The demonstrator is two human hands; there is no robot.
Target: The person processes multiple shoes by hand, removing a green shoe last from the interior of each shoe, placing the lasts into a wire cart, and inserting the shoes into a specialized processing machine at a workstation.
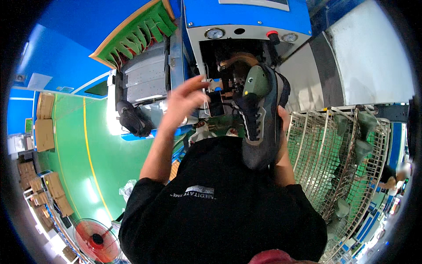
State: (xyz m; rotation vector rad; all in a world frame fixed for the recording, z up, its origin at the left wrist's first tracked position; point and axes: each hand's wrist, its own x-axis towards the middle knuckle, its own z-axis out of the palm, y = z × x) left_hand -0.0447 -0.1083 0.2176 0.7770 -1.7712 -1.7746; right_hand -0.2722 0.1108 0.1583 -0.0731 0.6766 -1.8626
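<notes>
A dark grey and black lace-up sneaker is raised in front of the machine, its toe end toward me. A green shoe last shows in its collar. My right hand grips the shoe along its right side, with most of the fingers hidden behind it. My left hand is off to the left of the shoe, blurred by motion, its fingers stretched out and apart with nothing visible in them. Beyond both hands is the dark opening of a blue and white machine, with metal parts inside.
Left of the machine, a conveyor comes out under a green fringed curtain; another black shoe sits at its near end. To my right stands a wire rack with several green lasts. A red fan is at lower left.
</notes>
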